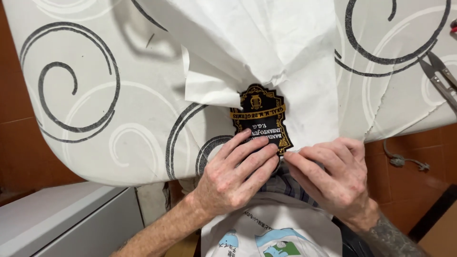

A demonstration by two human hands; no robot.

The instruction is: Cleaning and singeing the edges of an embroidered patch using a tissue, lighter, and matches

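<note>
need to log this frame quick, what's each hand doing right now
Left hand: open, fingers flat on the black and gold embroidered patch.
Right hand: open, fingers pressing the white fabric edge beside it.

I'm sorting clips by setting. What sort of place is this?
Probably a home ironing or sewing corner: a padded ironing board with swirl cover, white fabric with a black embroidered patch, thread snips, and a tiled floor.
</note>
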